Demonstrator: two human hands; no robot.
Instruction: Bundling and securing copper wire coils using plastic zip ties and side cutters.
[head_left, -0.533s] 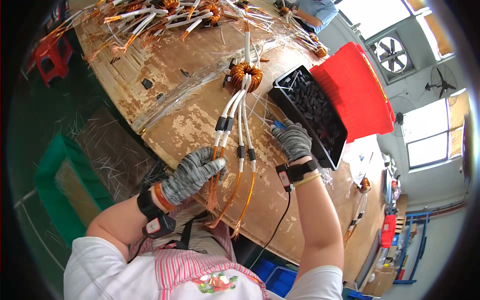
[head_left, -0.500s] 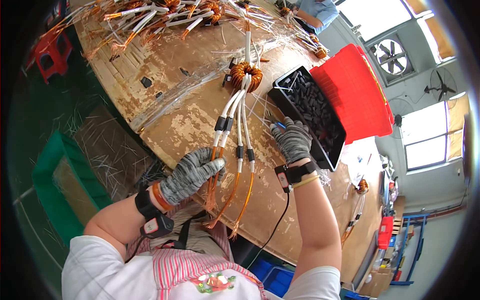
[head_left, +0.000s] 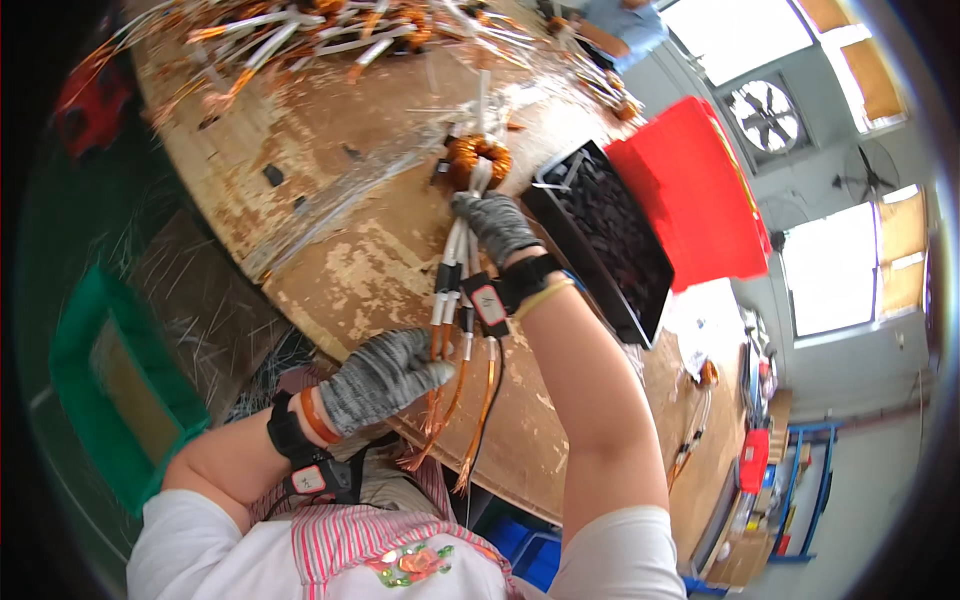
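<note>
A toroidal coil [head_left: 463, 161] wound in copper wire lies on the worn wooden table. White-sleeved leads [head_left: 455, 243] run from it toward me, with black sleeves [head_left: 441, 279] partway and bare, frayed copper ends [head_left: 467, 455]. My left hand [head_left: 385, 378], in a grey knit glove, is closed round the copper ends of the left leads. My right hand [head_left: 497, 224], gloved alike, is closed on the white leads just below the coil; its fingertips are partly hidden. A device strapped to my right wrist covers part of the right-hand leads.
A black bin [head_left: 607, 240] of small black pieces stands right of the coil, beside a red crate [head_left: 690, 195]. More coils [head_left: 410, 30] are heaped at the far edge. Another coil [head_left: 708, 373] lies to the right. A green crate [head_left: 70, 375] is at left; a person [head_left: 625, 30] sits beyond.
My right hand has moved left from beside the black bin onto the white leads below the coil. My left hand has shifted slightly down, staying on the copper ends. The whole view has shifted a little.
</note>
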